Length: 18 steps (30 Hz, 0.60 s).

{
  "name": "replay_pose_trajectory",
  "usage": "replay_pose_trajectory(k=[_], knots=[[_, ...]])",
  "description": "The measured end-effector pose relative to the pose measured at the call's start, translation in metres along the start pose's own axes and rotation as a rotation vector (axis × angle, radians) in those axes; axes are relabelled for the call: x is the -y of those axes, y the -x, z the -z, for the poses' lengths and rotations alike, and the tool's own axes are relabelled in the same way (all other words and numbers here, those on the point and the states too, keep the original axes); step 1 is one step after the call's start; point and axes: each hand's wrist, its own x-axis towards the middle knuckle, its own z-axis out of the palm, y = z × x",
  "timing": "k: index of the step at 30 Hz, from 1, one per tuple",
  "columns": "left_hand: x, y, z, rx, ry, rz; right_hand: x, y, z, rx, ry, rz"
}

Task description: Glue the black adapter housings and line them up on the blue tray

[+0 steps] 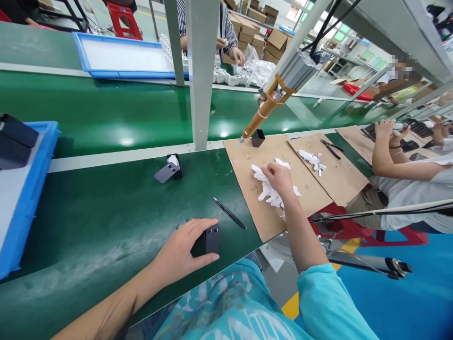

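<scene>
My left hand (184, 248) curves round a small dark box (212, 239) near the table's front edge, fingers on its far side and thumb on its near side. A pair of black tweezers (230, 213) lies just beyond that box. Over the cardboard sheet (244, 189), my right hand (279, 178) reaches into a pile of small white pieces (269, 192) with its fingertips pinched together. What sits between those fingertips is hidden. Farther left stands another dark box (174, 166) with its flap tilted out and something white inside.
A dispenser with an orange barrel (262, 115) hangs over the cardboard, near a black open box (258, 138). Pliers (331, 148) and white parts (312, 160) lie on a second cardboard sheet. A blue tray (31, 198) stands left; a co-worker (399, 174) sits at right.
</scene>
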Motion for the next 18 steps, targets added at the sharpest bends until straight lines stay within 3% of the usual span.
replay_pose_trajectory(k=[5,11,15,18], knots=[[-0.004,-0.001,0.005,0.026,-0.001,-0.024,0.002,0.009,0.007,-0.009,0.070,-0.059],[-0.006,-0.003,0.009,0.062,0.020,-0.050,0.011,0.043,0.012,-0.313,0.091,-0.026],[-0.005,-0.004,0.005,0.030,0.024,-0.035,0.007,0.045,0.008,-0.271,0.020,-0.031],[-0.006,-0.004,0.004,0.039,0.023,-0.039,0.000,0.040,0.005,-0.325,-0.054,-0.073]])
